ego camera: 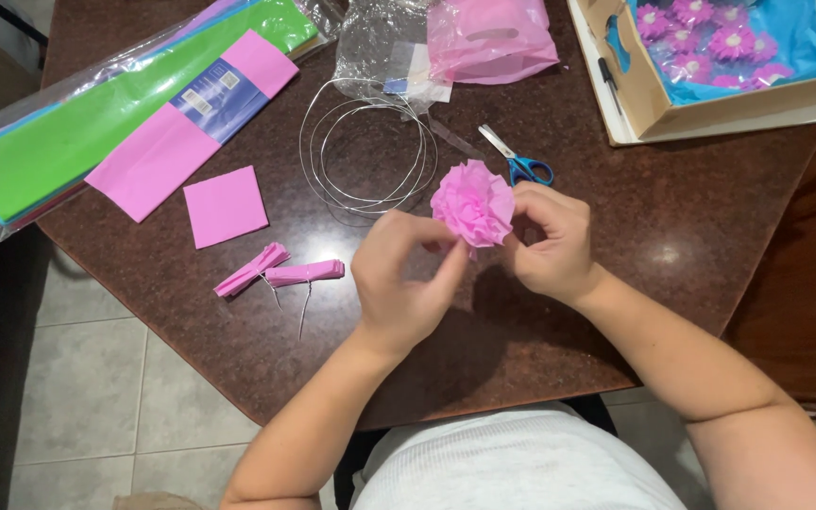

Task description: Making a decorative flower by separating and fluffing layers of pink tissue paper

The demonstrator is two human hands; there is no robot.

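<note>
The ruffled pink tissue-paper flower [472,203] sits just in front of the blue-handled scissors [519,162], pinched between both hands: right hand [552,246] grips its side, left hand [400,279] apparently pinches underneath, petals facing upward.

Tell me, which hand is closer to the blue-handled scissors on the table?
The right hand. It sits just below the scissors, almost under the blue handles, its fingers on the pink paper flower. The left hand is farther off, on the flower's other side.
</note>
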